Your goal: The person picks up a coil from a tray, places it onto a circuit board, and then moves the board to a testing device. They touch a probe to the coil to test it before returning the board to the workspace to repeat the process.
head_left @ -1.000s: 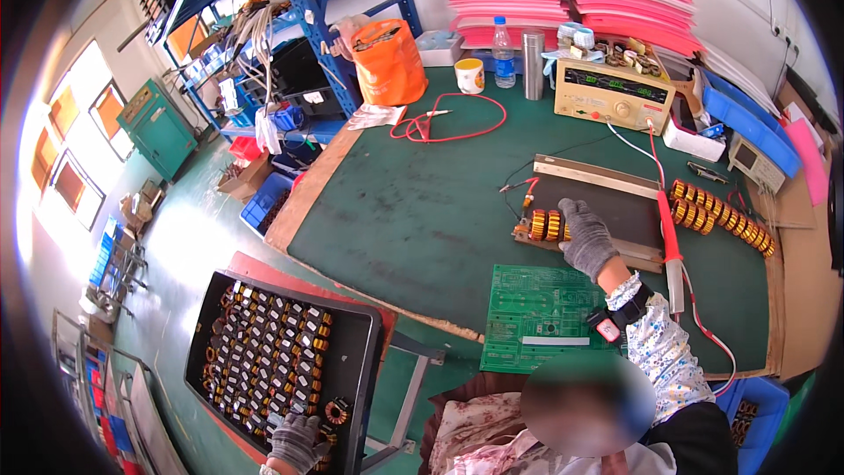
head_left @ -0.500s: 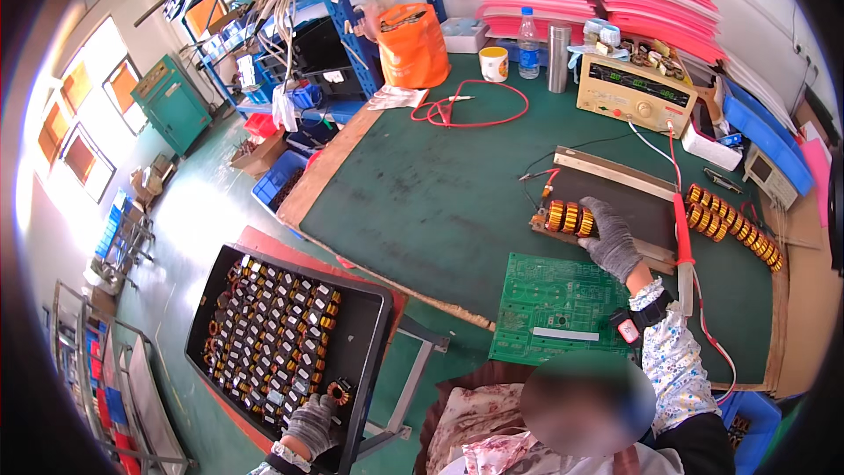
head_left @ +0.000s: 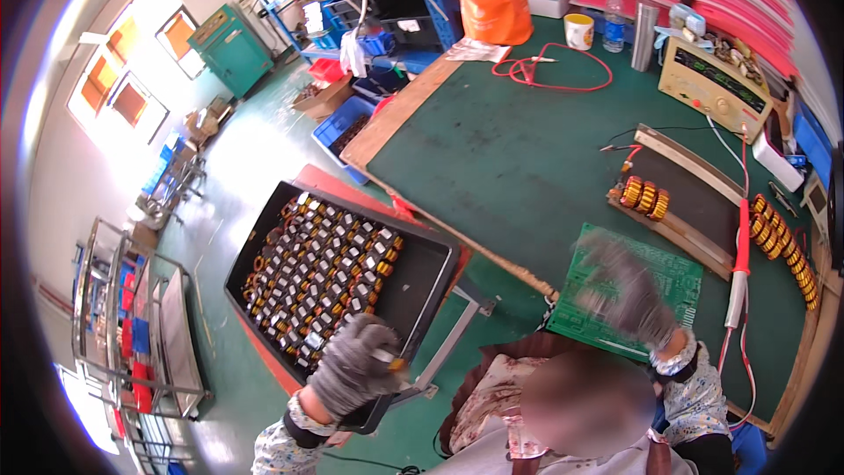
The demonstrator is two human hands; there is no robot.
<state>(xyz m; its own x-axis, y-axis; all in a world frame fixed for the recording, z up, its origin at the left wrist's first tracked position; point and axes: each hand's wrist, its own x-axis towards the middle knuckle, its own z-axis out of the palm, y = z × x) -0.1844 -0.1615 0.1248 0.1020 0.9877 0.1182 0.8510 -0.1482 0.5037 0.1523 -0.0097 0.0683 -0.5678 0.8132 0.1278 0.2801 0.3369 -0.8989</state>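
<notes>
My left hand [head_left: 352,368], in a grey glove, is closed on a small copper-wound coil [head_left: 397,364] over the near right part of a black tray [head_left: 429,280]. Rows of similar toroidal coils [head_left: 321,268] with white tops fill most of that tray. Smeared by motion, my gloved right hand [head_left: 629,292] is over a green circuit board [head_left: 576,303] at the table's front edge; whether it holds anything is unclear. Beyond it, several coils [head_left: 644,197] stand side by side on the rail of a dark-based fixture [head_left: 690,180].
A red-handled probe [head_left: 744,237] lies along the fixture's right end, beside a line of coils [head_left: 782,248]. At the back are a beige power supply [head_left: 714,88], a water bottle [head_left: 614,18], a yellow-white mug [head_left: 578,32], an orange bag [head_left: 494,2] and a red cable [head_left: 563,79].
My left hand has risen from the tray with a coil. My right hand has left the fixture's coils and come back over the circuit board. The whole view has shifted.
</notes>
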